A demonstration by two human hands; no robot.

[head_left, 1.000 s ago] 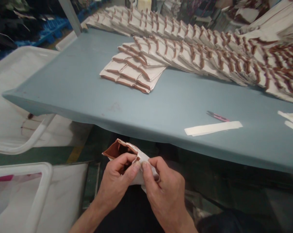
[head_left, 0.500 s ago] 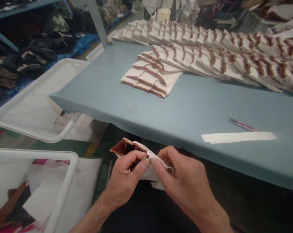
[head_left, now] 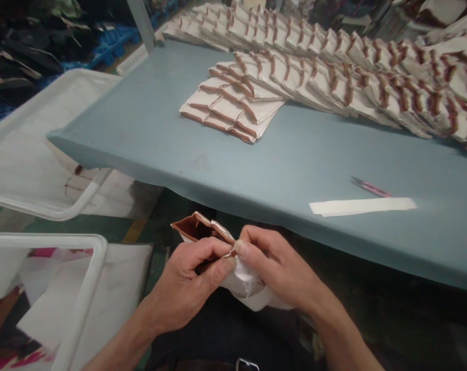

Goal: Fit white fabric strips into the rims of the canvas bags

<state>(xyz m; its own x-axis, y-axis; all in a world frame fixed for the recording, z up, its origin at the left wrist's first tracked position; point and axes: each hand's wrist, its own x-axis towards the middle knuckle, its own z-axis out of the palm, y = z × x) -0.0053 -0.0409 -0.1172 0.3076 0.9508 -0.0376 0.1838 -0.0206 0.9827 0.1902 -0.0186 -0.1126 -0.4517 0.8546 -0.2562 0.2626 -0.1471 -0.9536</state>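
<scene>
Both hands grip one folded fabric piece (head_left: 252, 293), white outside with a brown lining, above my lap and just off the table's near edge. Its brown mouth gapes at the upper left, and frayed white threads hang below the pinch. My left hand (head_left: 197, 275) is closed, thumb and forefinger pinching the rim. Close against it, my right hand (head_left: 278, 263) is closed too, its thumb pressed on the same edge. The fingers cover part of the piece.
Overlapping rows of white-and-brown pieces (head_left: 233, 108) lie across the blue-green table (head_left: 148, 129). Thread snips (head_left: 370, 186) and a cream strip (head_left: 363, 206) are at right. White bins stand at left; the nearer bin (head_left: 98, 252) holds scraps.
My right thumb has shifted up along the rim, and the white fabric has turned so frayed threads show. The camera has tilted down, so the table sits higher and farther left.
</scene>
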